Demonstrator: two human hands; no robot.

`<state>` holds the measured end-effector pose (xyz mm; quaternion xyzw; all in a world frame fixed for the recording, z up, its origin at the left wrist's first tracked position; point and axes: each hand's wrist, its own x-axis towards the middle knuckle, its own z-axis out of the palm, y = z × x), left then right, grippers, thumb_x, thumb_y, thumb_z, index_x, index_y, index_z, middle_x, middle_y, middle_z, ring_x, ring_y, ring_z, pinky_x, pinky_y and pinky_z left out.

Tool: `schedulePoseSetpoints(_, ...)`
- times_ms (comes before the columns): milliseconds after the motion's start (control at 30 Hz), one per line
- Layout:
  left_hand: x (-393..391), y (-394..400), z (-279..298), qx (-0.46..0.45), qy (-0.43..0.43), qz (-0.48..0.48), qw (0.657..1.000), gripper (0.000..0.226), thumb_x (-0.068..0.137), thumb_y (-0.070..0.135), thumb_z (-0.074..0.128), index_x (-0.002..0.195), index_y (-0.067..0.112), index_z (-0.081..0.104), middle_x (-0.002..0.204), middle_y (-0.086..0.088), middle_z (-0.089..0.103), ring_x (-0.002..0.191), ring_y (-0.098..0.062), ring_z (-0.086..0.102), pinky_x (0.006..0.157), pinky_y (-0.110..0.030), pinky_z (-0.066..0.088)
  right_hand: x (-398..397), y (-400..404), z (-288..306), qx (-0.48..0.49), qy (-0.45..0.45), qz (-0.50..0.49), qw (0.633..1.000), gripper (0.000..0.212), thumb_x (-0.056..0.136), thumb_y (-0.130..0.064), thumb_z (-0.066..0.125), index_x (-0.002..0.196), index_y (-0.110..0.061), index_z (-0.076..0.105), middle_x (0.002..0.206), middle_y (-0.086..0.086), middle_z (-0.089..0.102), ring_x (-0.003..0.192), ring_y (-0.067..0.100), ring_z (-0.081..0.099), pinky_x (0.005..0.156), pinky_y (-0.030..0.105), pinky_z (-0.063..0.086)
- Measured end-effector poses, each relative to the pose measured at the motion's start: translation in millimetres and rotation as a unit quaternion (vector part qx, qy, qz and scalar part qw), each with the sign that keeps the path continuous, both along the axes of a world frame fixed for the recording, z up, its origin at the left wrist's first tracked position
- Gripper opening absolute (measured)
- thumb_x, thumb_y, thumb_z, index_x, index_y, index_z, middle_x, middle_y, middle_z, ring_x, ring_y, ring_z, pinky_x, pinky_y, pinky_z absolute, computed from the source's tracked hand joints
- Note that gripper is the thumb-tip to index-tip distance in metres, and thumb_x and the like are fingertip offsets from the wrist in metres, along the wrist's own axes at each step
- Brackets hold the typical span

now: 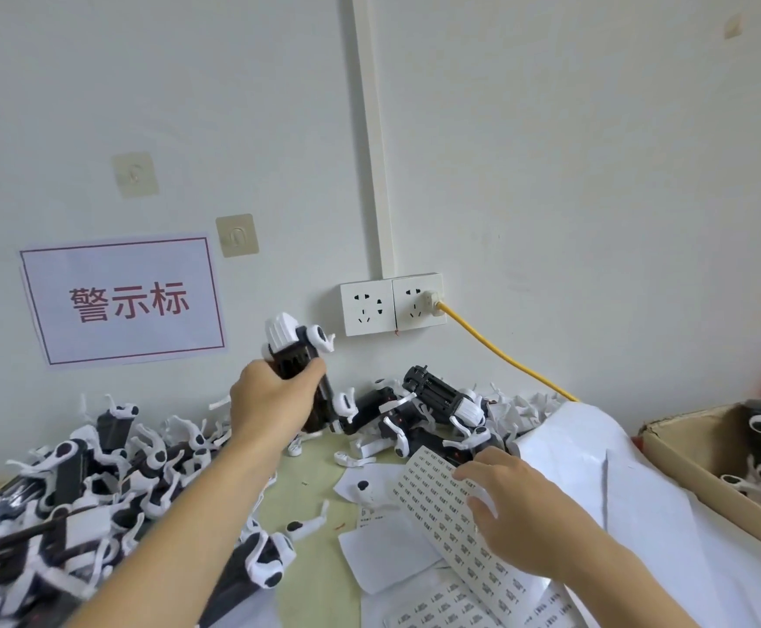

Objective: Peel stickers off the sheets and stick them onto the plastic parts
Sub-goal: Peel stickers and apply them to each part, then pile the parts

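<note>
Gripping a black-and-white plastic toy part [299, 355] at centre frame, the left hand [270, 401] has its fingers and thumb curled tight round the black body, lifting it off the table with the white ribbed end pointing up toward the wall. Left of that arm, a heap of matching black-and-white plastic parts [75, 482] fills the lower left of the frame; a smaller cluster [433, 410] lies just right of the held piece. Lower right of centre, the right hand [519, 514] rests with fingers spread and nearly straight on a white sheet of small printed stickers [433, 500], its fingertips touching the sheet's upper edge. A brown cardboard box [686, 460] sits at the right edge.
</note>
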<state>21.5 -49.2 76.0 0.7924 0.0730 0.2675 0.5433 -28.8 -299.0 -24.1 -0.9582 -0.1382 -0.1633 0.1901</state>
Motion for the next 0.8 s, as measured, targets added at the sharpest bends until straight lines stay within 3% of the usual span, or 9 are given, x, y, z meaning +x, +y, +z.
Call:
schedulePoseSetpoints(67,-20.6,-14.9,-15.4,-0.099,0.035,-0.051,0.993,0.028,0.08,0.037,0.075,0.079,0.009,0.071,0.074,-0.006,0.072,0.072,-0.025,0.069,0.064,-0.037,0.058,-0.8,-1.2,1.2,-0.003,0.002,-0.001,1.0,0.039,0.102,-0.026,0.043,0.139,-0.033,0.051,0.129,-0.015,0.048,0.113,0.009,0.052,0.091,0.026,0.048)
schedulePoseSetpoints(133,-38.4,-26.1,-33.9,-0.183,0.066,-0.076,0.978,0.027,0.079,0.035,0.079,0.084,0.009,0.072,0.081,-0.008,0.076,0.082,-0.029,0.073,0.082,-0.048,0.06,-1.6,-1.8,1.9,-0.008,0.003,-0.001,1.0,0.039,0.102,-0.023,0.042,0.139,-0.032,0.052,0.129,-0.016,0.048,0.114,0.008,0.052,0.091,0.026,0.049)
schedulePoseSetpoints(267,-62.1,-36.5,-64.6,-0.27,0.088,-0.083,0.955,0.024,0.079,0.029,0.082,0.084,0.007,0.073,0.075,-0.006,0.077,0.082,-0.031,0.074,0.079,-0.047,0.061,-1.7,-1.6,3.1,-0.012,0.005,-0.004,1.0,0.038,0.102,-0.021,0.043,0.137,-0.031,0.054,0.131,-0.018,0.048,0.114,0.006,0.052,0.091,0.023,0.048)
schedulePoseSetpoints(433,-64.4,-27.1,-77.3,-0.272,0.082,-0.073,0.956,0.026,0.083,0.034,0.08,0.082,0.009,0.075,0.08,-0.007,0.077,0.088,-0.031,0.073,0.091,-0.052,0.056,-0.2,-1.2,3.0,-0.023,0.006,-0.005,1.0,0.036,0.102,-0.021,0.044,0.135,-0.032,0.056,0.129,-0.02,0.048,0.11,0.003,0.052,0.086,0.02,0.047)
schedulePoseSetpoints(533,-55.8,-24.9,-79.1,-0.253,0.079,-0.056,0.963,0.03,0.081,0.039,0.08,0.081,0.01,0.075,0.078,-0.006,0.077,0.085,-0.028,0.073,0.087,-0.05,0.058,0.8,-2.6,5.2,-0.032,0.014,-0.006,0.999,0.036,0.102,-0.021,0.045,0.133,-0.032,0.058,0.13,-0.019,0.051,0.111,0.002,0.054,0.09,0.021,0.048)
schedulePoseSetpoints(667,-43.5,-26.7,-81.4,-0.203,0.069,-0.025,0.976,0.034,0.082,0.044,0.078,0.082,0.01,0.073,0.075,-0.002,0.075,0.077,-0.019,0.07,0.073,-0.034,0.055,0.5,-2.9,20.4,-0.026,0.051,-0.035,0.998,0.033,0.102,-0.022,0.047,0.13,-0.032,0.06,0.126,-0.014,0.062,0.106,0.004,0.061,0.091,0.025,0.052)
schedulePoseSetpoints(800,-38.9,-27.6,-87.6,-0.154,0.08,-0.007,0.985,0.036,0.081,0.048,0.078,0.08,0.012,0.071,0.074,0.0,0.073,0.078,-0.021,0.069,0.078,-0.039,0.056,-3.5,7.3,42.5,-0.041,0.087,-0.039,0.995,0.032,0.102,-0.023,0.044,0.128,-0.03,0.062,0.108,-0.016,0.066,0.092,0.006,0.065,0.085,0.029,0.055)
